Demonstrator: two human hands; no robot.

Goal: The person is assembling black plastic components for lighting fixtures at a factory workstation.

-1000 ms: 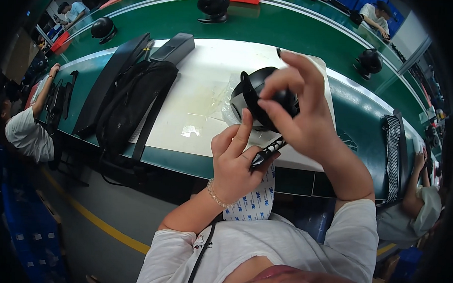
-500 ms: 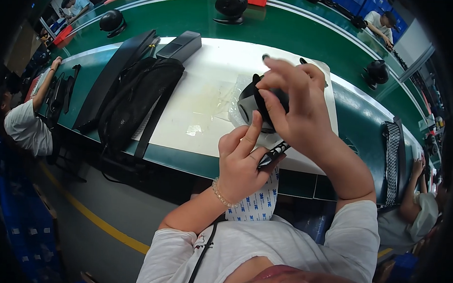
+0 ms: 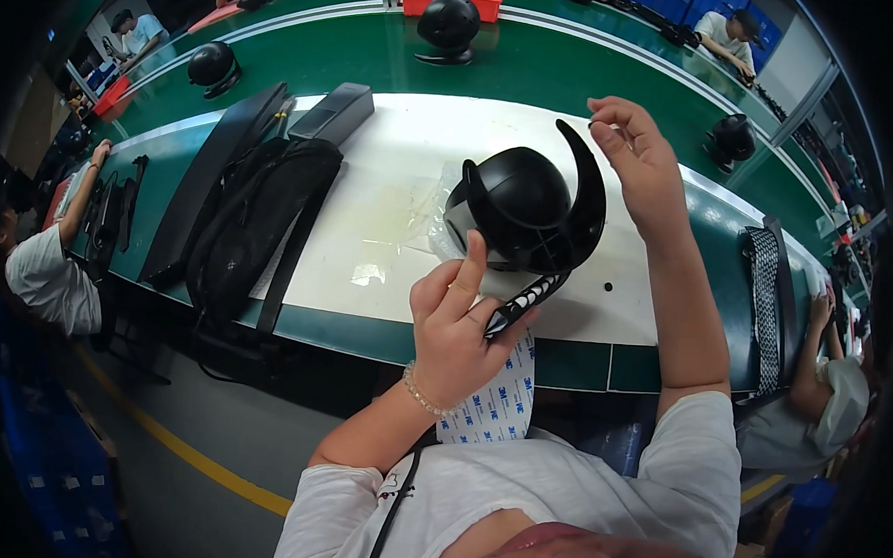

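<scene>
White mat (image 3: 390, 193) on green bench (image 3: 532, 70)

White surface (image 3: 402, 150) open between black bag (image 3: 252, 223) on the left and dome housing (image 3: 518, 208); clear plastic wrap (image 3: 444, 215) crowds the dome's left side. Right of dome: bare strip, only a small black dot (image 3: 608, 285).

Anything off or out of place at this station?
Nothing is spilled or broken. One small dark speck lies loose on the white mat, right of the black dome-shaped housing with curved bracket that the left hand holds; too small to identify.
</scene>
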